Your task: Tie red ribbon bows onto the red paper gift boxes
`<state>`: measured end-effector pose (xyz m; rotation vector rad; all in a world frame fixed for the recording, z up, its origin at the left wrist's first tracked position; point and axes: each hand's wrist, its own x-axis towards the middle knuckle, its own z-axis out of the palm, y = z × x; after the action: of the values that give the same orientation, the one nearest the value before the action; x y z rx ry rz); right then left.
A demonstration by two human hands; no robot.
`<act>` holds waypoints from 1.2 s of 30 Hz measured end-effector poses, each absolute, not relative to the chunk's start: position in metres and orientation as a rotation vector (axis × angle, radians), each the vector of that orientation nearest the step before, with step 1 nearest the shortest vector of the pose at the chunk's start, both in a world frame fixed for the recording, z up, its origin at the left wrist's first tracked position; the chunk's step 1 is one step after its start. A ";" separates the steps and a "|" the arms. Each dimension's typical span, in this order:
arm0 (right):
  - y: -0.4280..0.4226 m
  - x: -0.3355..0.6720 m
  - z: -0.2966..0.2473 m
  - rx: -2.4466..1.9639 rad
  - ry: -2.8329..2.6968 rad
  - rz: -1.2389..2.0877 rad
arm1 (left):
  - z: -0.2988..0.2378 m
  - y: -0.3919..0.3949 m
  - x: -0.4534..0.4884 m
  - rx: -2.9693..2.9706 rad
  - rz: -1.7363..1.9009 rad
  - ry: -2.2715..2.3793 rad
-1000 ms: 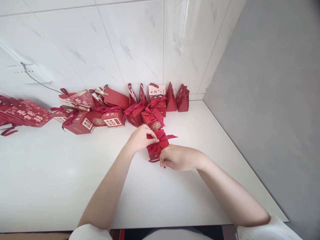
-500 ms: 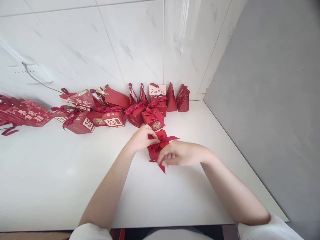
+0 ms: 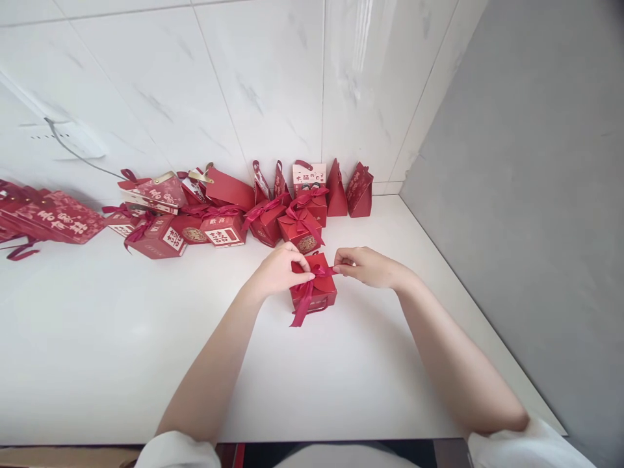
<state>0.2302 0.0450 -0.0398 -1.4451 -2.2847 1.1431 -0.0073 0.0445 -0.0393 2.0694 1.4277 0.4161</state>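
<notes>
"What's different now?"

"The right hand has swapped ends. Half a second ago it was over the front of the red box; now it's out at the right side, and the ribbon's front tail hangs loose down the front face."

"How is it gripping?"

"Thumb and fingertips pressed together on the end of the right-hand tail, which runs fairly straight back across the top of the box."

"And the left hand?"

"It hasn't left its place: thumb and forefinger pinch the ribbon near its middle — exactly which fold, I can't tell."

"Where's the box sitting?"

"On the white table, just in front of a second ribboned box and well apart from the near edge."

"So what does the swap mean for the work?"

"My judgement: the front tail is finished with for now, and attention is on the other side — the left steadies the middle while the right draws that tail straight."
</notes>
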 end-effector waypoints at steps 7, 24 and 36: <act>0.046 0.244 -0.038 -1.387 -2.362 1.124 | -0.041 0.042 -0.003 2.098 0.371 1.375; 0.034 0.258 -0.020 -1.366 -2.462 1.259 | -0.029 0.040 -0.006 2.095 0.272 1.087; 0.029 0.224 -0.021 -0.892 -2.264 1.156 | -0.006 0.033 -0.022 2.093 0.295 1.245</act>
<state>0.2237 0.0290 -0.0205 -0.8918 -2.2642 1.1563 -0.0216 0.0328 -0.0056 2.0927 1.2452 0.2949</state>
